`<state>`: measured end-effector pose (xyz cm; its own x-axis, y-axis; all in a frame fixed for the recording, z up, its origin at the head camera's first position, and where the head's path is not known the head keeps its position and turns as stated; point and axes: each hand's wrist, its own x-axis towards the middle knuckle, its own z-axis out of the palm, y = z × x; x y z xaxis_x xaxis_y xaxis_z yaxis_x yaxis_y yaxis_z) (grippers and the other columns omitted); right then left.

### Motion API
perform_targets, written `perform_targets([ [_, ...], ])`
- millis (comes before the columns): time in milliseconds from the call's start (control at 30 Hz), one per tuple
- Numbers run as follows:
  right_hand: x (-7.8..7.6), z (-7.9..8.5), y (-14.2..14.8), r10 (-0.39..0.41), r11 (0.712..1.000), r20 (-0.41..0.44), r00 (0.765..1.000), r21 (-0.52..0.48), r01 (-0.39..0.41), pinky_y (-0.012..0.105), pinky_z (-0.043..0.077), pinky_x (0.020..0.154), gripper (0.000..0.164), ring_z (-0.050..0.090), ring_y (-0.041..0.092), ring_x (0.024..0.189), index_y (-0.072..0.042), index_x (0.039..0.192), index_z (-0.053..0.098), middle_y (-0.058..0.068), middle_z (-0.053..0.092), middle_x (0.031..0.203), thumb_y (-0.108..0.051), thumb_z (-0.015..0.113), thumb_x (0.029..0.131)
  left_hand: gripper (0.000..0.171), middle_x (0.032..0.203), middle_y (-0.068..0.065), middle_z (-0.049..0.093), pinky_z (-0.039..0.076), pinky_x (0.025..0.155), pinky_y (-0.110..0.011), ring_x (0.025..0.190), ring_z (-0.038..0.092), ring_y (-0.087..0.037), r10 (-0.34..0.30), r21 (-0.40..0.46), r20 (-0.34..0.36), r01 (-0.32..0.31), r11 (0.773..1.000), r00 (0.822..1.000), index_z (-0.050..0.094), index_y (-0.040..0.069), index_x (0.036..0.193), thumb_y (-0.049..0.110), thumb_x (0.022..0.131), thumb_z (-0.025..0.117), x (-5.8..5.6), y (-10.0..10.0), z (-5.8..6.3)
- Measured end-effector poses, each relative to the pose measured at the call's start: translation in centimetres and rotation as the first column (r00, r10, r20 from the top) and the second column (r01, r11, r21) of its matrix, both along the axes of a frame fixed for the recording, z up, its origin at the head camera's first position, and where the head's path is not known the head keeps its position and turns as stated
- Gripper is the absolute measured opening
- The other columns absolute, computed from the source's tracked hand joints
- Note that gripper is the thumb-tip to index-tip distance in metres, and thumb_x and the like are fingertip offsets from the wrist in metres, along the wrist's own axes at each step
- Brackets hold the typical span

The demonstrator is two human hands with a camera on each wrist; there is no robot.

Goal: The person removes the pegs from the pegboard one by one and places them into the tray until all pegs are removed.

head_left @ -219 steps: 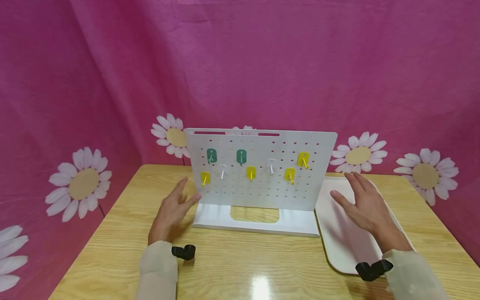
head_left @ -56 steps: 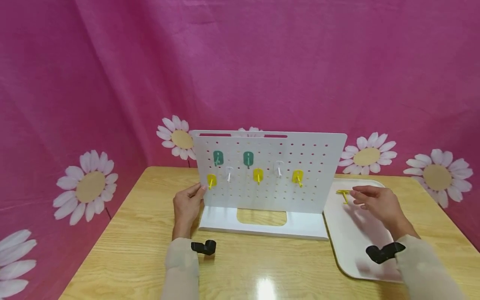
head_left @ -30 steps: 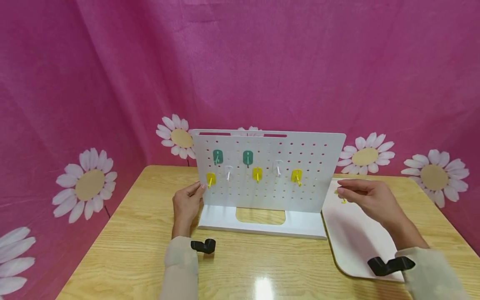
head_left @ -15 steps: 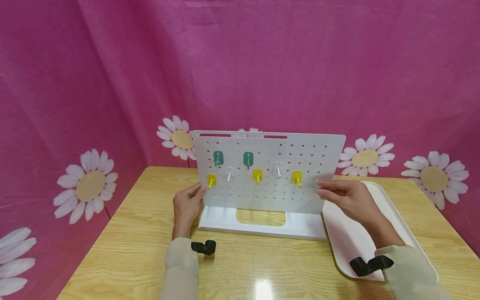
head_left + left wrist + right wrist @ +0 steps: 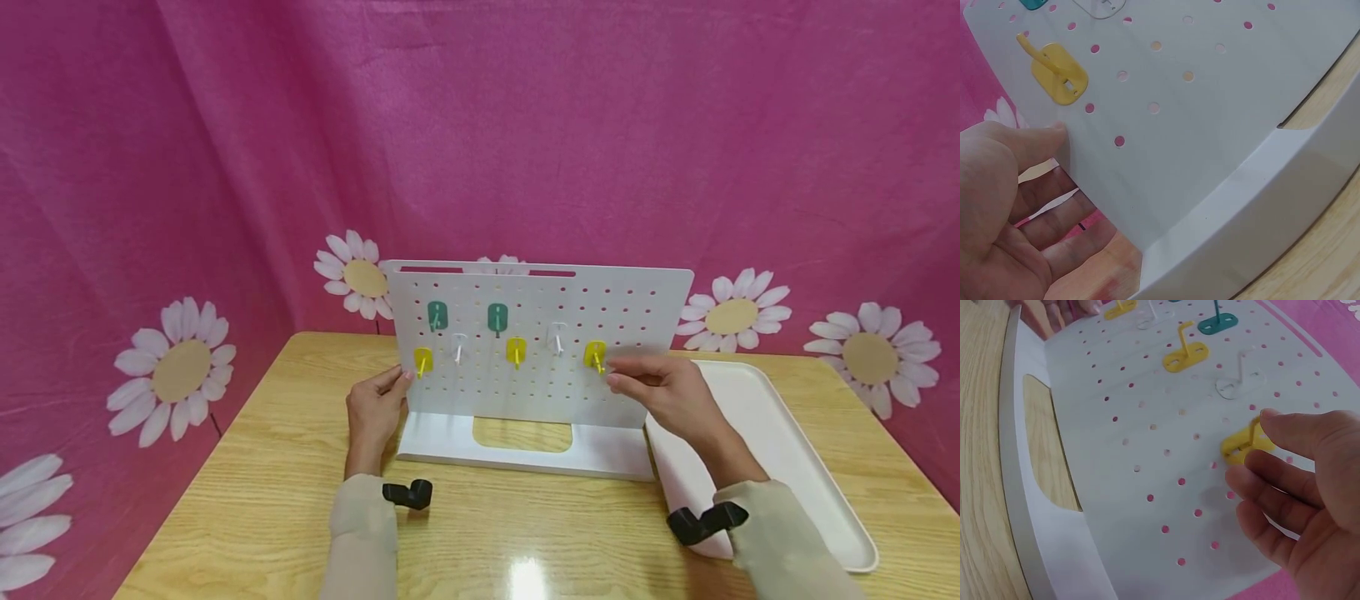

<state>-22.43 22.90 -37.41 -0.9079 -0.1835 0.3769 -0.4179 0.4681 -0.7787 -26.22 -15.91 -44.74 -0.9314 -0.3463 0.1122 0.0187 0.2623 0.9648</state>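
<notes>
A white pegboard (image 5: 540, 392) stands upright on its base. My left hand (image 5: 375, 412) grips its left edge, thumb on the front and fingers behind. My right hand (image 5: 678, 400) is at the rightmost yellow hook (image 5: 595, 354); in the right wrist view its thumb overlaps the hook's prong and the other fingers lie just below the hook's plate, fingers parted. Also on the board are a yellow hook (image 5: 516, 352) in the middle, another yellow hook (image 5: 1060, 74) near my left thumb, two green hooks (image 5: 497, 317) and two clear hooks (image 5: 556, 337).
To the right of the board a white tray (image 5: 780, 450) lies on the wooden table (image 5: 465, 533), partly hidden by my right hand and forearm. Behind the table hangs a pink curtain (image 5: 525, 133) with daisies.
The upper right yellow hook has come off the board; it showed over the tray in my right hand and then lying there. My right hand has since moved left to another yellow hook.
</notes>
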Motion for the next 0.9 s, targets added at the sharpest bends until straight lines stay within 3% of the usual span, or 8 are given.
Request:
perform_targets([
  [167,-0.5,-0.4,-0.6,0.001,1.000,-0.013,1.000,-0.010,-0.001,0.018,0.054,0.068,0.022,0.068,0.004,0.080,0.003,0.108,0.076,0.014,0.073,0.099,-0.006,0.077,0.088,0.031,0.110,-0.013,0.072,0.053,0.064,-0.018,0.088,0.066,-0.018,-0.009,0.005,-0.037,0.009,1.000,0.999,0.074,0.009,0.120,0.025,0.093,0.074,0.0,0.0,0.0],
  [400,-0.8,-0.6,-1.0,-0.052,0.997,-0.048,0.997,0.056,0.055,0.021,0.052,0.062,0.016,0.067,0.006,0.077,0.001,0.102,0.078,0.009,0.074,0.090,-0.005,0.078,0.087,0.031,0.110,-0.012,0.072,0.055,0.066,-0.020,0.092,0.068,-0.020,-0.012,0.005,-0.026,0.013,1.000,1.000,0.074,0.009,0.120,0.025,0.094,0.074,0.0,-0.1,0.1],
  [633,-0.2,-0.1,-0.9,-0.094,0.992,-0.064,0.993,0.079,0.099,0.022,0.050,0.062,0.017,0.067,0.007,0.078,-0.001,0.102,0.079,0.007,0.075,0.091,-0.009,0.079,0.087,0.033,0.110,-0.011,0.073,0.056,0.069,-0.022,0.092,0.067,-0.020,-0.012,-0.014,0.000,0.012,1.000,1.000,0.073,0.011,0.122,0.029,0.094,0.073,0.1,-0.1,0.2],
  [900,0.2,0.4,-0.2,-0.104,0.989,-0.125,0.987,0.088,0.116,0.017,0.050,0.063,0.014,0.064,0.004,0.075,-0.001,0.098,0.079,0.007,0.075,0.086,-0.004,0.079,0.085,0.035,0.115,-0.012,0.071,0.054,0.066,-0.021,0.088,0.064,-0.020,-0.017,0.020,0.023,0.017,1.000,1.000,0.072,0.011,0.124,0.029,0.095,0.072,0.2,0.0,0.3],
])
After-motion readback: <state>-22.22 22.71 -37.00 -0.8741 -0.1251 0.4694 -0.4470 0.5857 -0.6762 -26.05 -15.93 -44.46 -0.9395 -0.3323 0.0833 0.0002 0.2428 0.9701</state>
